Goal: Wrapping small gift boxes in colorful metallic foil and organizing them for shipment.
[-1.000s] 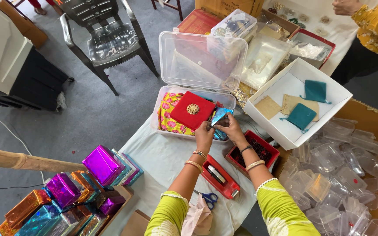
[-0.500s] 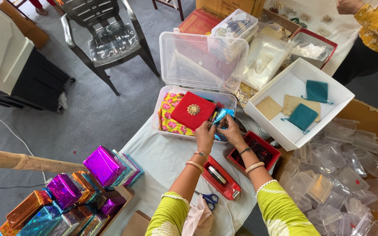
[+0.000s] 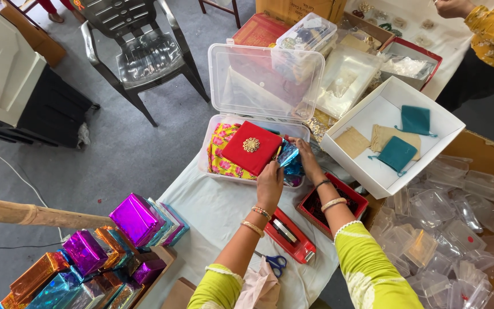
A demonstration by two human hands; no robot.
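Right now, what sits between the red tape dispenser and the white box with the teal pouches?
Head view: a red tray with dark contents lies between the red tape dispenser and the white box. The right forearm crosses above the tray.

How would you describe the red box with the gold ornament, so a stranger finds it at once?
Find the clear plastic bin with its lid raised, mid-table. The red box lies tilted on pink floral fabric inside, beside the left hand. Only it carries a round gold ornament.

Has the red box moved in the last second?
No. The red box sits at the same spot and tilt over the clear tub. Both hands, left and right, stay beside it on the blue foil.
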